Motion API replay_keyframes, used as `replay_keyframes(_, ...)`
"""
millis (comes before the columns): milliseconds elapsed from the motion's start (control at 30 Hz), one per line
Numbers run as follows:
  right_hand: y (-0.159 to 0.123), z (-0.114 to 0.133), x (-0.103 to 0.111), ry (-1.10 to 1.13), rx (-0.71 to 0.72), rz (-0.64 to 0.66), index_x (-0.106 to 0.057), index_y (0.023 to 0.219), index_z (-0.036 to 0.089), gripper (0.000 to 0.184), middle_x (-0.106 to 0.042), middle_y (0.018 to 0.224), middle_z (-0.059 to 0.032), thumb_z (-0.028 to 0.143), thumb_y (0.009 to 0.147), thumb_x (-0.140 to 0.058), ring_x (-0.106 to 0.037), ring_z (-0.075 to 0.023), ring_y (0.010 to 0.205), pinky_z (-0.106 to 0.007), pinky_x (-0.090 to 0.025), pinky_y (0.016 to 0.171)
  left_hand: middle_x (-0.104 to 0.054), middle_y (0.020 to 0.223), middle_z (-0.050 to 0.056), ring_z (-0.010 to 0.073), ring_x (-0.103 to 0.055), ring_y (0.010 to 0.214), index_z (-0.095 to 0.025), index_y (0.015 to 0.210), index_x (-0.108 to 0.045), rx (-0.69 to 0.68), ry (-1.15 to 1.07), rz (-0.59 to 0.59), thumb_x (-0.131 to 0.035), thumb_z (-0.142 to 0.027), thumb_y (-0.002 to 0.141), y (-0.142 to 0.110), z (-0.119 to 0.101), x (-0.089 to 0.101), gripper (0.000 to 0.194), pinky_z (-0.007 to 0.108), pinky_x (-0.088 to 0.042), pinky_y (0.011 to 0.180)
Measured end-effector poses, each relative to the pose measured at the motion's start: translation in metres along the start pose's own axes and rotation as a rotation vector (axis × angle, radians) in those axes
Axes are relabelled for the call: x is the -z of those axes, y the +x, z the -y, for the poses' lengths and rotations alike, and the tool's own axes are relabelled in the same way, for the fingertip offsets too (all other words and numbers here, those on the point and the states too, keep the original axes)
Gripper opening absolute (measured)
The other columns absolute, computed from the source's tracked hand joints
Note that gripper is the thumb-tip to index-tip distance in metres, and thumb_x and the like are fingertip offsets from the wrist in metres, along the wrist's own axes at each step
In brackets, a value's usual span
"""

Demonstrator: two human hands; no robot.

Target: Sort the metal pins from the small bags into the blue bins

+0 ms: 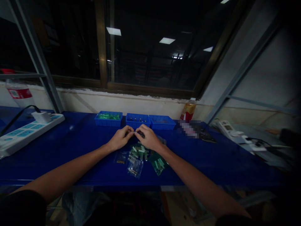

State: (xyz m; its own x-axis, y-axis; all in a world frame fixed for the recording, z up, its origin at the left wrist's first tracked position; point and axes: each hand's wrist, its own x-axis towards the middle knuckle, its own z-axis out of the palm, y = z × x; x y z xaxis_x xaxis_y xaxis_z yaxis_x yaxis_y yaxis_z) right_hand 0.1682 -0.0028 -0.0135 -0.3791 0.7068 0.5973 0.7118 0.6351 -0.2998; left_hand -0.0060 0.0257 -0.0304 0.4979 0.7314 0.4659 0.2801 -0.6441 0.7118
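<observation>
My left hand point(121, 137) and my right hand point(148, 137) meet over the blue table point(77, 147), fingers curled and pinched together on a small dark part point(140, 134) held between them. Just below the hands lies a heap of small green and white components point(141, 152) and green circuit boards point(158, 164). Small clear bags point(134, 167) with metal bits lie in front of the heap. What exactly the part is cannot be made out in the dim light.
Three blue trays point(108, 119) point(137, 120) point(162, 122) stand in a row behind the hands. A white power strip point(25, 131) with a plugged adapter lies at the left. A bottle point(188, 111) stands by the wall. Another power strip and cables point(237, 133) lie at the right.
</observation>
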Motion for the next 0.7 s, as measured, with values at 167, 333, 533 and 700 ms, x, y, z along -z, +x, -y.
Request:
replay_keyframes(167, 0.001, 0.001, 0.001, 0.04, -0.03, 0.011, -0.056, 0.078, 0.018, 0.017, -0.052, 0.077, -0.0019, 0.026, 0.085, -0.043, -0.051, -0.0132, 0.073, -0.026, -0.04, 0.067, -0.06, 0.074, 0.001, 0.0157, -0.055, 0.067, -0.018, 0.092, -0.054, -0.064, 0.142, -0.024, -0.049, -0.027, 0.082, -0.001, -0.007, 0.003, 0.015, 0.023, -0.038, 0.059)
replay_keyframes(333, 0.001, 0.006, 0.003, 0.1, -0.034, -0.039, -0.053, 0.096, 0.018, 0.018, -0.053, 0.081, -0.0018, 0.025, 0.079, -0.052, -0.052, -0.0134, 0.074, -0.026, -0.041, 0.069, -0.06, 0.074, 0.001, 0.0158, -0.054, 0.068, -0.018, 0.083, -0.058, -0.083, 0.182, -0.037, -0.04, -0.029, 0.087, 0.0, -0.014, 0.007, 0.022, 0.024, -0.036, 0.062)
replay_keyframes(533, 0.003, 0.014, 0.015, 0.076, 0.035, -0.037, -0.057, 0.084, 0.018, 0.01, -0.054, 0.077, -0.0022, 0.023, 0.081, -0.049, -0.052, -0.0132, 0.073, -0.026, -0.041, 0.068, -0.056, 0.067, 0.001, 0.0152, -0.053, 0.065, -0.016, 0.069, -0.056, -0.04, 0.159, 0.01, -0.03, -0.035, 0.09, 0.0, -0.015, 0.006, 0.038, 0.024, -0.036, 0.061)
replay_keyframes(700, 0.032, -0.006, 0.038, -0.011, -0.056, -0.028, -0.06, 0.076, 0.016, 0.014, -0.056, 0.07, -0.002, 0.026, 0.079, -0.051, -0.053, -0.0125, 0.067, -0.024, -0.04, 0.064, -0.06, 0.076, 0.002, 0.0152, -0.056, 0.073, -0.016, 0.087, -0.058, 0.046, 0.117, 0.098, -0.026, -0.034, 0.092, -0.003, -0.015, 0.004, 0.037, 0.024, -0.039, 0.068)
